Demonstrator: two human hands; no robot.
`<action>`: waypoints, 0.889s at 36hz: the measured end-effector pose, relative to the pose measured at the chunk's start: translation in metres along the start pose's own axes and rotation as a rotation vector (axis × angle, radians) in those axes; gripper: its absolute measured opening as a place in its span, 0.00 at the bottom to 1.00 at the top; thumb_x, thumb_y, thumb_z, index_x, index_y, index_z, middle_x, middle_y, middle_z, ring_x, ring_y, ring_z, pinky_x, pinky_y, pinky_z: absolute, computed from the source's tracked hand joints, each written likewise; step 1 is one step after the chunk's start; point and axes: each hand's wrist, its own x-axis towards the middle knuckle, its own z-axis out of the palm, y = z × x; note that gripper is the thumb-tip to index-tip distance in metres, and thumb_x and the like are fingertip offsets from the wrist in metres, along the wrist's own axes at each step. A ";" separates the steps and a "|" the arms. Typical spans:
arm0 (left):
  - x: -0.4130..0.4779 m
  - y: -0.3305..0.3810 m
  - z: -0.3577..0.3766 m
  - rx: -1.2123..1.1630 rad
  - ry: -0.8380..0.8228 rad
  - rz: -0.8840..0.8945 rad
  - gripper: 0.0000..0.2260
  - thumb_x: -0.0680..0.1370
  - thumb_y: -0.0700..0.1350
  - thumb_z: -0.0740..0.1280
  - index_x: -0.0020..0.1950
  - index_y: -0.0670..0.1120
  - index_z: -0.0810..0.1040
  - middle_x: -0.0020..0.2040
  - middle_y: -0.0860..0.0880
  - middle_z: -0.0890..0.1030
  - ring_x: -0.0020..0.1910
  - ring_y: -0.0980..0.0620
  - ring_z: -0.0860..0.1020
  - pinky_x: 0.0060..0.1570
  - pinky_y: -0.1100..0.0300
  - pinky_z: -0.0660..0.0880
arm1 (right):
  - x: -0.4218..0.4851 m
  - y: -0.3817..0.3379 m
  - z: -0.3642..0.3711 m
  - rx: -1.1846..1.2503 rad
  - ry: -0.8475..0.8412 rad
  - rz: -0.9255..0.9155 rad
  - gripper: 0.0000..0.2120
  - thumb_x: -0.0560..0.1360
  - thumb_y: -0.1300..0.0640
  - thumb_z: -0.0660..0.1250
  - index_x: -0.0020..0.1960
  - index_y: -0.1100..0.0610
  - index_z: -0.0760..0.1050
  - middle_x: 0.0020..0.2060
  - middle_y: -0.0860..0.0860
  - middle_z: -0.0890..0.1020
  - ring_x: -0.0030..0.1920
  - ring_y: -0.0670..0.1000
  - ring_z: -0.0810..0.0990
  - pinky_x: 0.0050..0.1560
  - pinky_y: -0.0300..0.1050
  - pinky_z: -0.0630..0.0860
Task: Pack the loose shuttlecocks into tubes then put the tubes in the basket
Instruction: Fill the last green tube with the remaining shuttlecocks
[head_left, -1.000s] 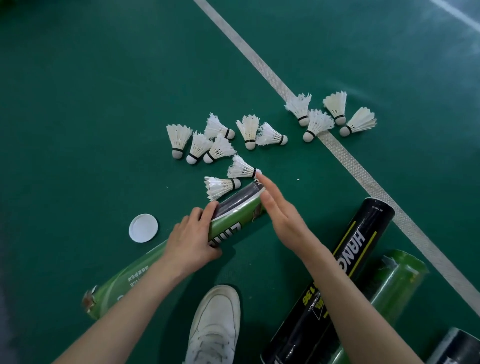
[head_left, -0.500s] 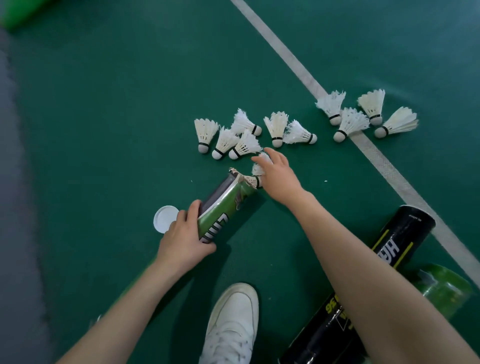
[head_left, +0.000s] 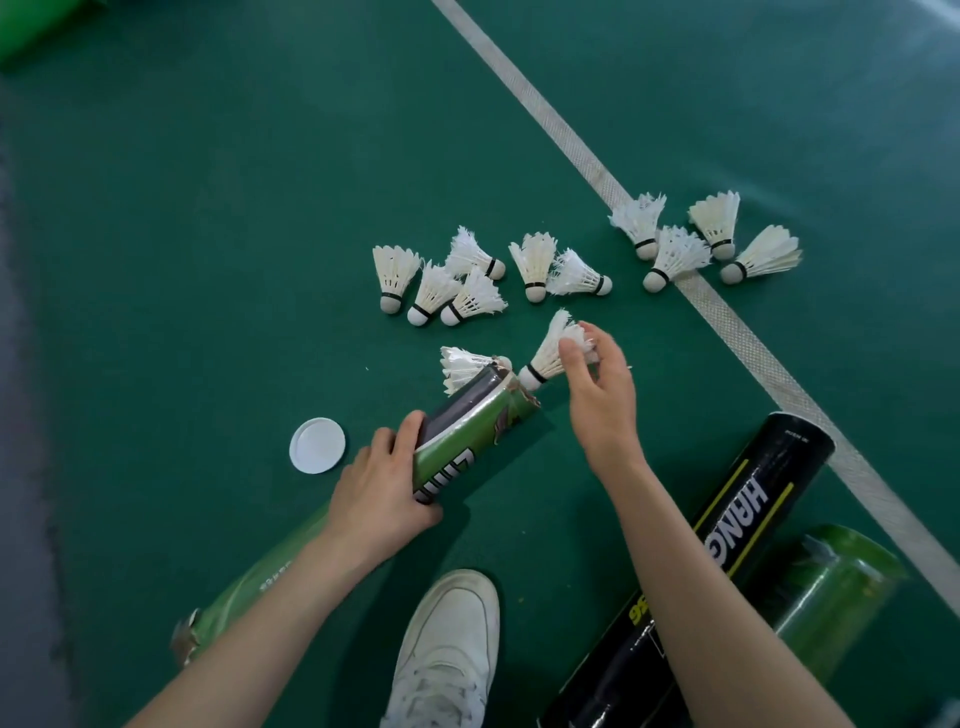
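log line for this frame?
left hand: grips green tube | right hand: pinches shuttlecock, cork toward tube mouth | white cap: off, on floor

Single wide-angle view from head height, facing forward and steeply down onto the dark green court floor (head_left: 208, 260), close above left hand (head_left: 382, 499) and right hand (head_left: 597, 400); white lace-up sneaker (head_left: 447, 649) at bottom edge.

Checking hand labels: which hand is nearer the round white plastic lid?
Left. The left hand grips the green cardboard tube beside the white lid; the right hand is beyond the tube.
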 end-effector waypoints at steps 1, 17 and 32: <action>0.001 0.003 0.000 0.007 0.000 0.012 0.43 0.66 0.51 0.73 0.74 0.55 0.51 0.59 0.49 0.67 0.56 0.45 0.72 0.52 0.52 0.73 | -0.002 0.002 0.000 -0.004 -0.029 -0.002 0.19 0.79 0.46 0.62 0.65 0.55 0.72 0.57 0.50 0.78 0.55 0.46 0.76 0.58 0.40 0.73; -0.003 -0.001 -0.004 0.012 0.024 -0.030 0.42 0.65 0.50 0.73 0.72 0.54 0.52 0.57 0.49 0.68 0.54 0.45 0.72 0.46 0.53 0.73 | -0.029 -0.003 0.013 0.080 -0.518 0.052 0.26 0.77 0.33 0.47 0.68 0.39 0.71 0.67 0.37 0.72 0.67 0.34 0.68 0.70 0.35 0.60; 0.000 -0.037 -0.020 -0.078 0.081 -0.201 0.41 0.67 0.51 0.72 0.72 0.52 0.51 0.63 0.46 0.67 0.55 0.43 0.71 0.47 0.51 0.75 | 0.034 0.011 0.079 -0.876 -0.616 -0.327 0.33 0.76 0.65 0.61 0.76 0.46 0.57 0.73 0.50 0.63 0.73 0.55 0.58 0.72 0.59 0.57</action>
